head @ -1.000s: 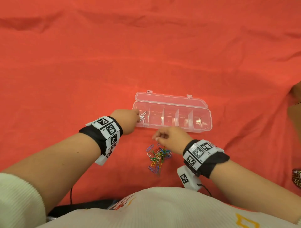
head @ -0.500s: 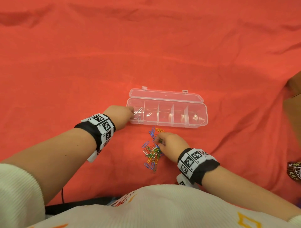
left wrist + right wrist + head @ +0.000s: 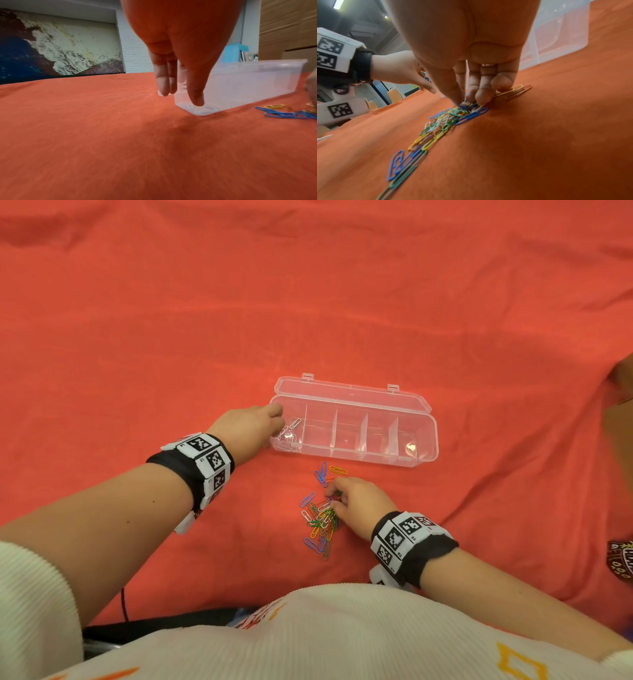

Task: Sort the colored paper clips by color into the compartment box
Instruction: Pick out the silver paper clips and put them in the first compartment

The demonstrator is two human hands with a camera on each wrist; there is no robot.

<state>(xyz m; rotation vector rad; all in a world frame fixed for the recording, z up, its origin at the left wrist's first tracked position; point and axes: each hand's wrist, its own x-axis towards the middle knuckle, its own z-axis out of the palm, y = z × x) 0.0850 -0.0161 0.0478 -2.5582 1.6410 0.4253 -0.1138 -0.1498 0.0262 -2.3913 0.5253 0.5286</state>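
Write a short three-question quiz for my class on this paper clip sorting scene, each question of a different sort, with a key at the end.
1. True or false: the compartment box has its lid open.
2. Multiple choice: which compartment already holds white clips? A) the one nearest the left hand B) the middle one C) the one at the far end
3. Short answer: what is the right hand doing at the pile of mixed clips?

Key
1. True.
2. A.
3. Its fingertips are down in the box-side end of the pile on the red cloth, picking at clips; which one it takes cannot be told.
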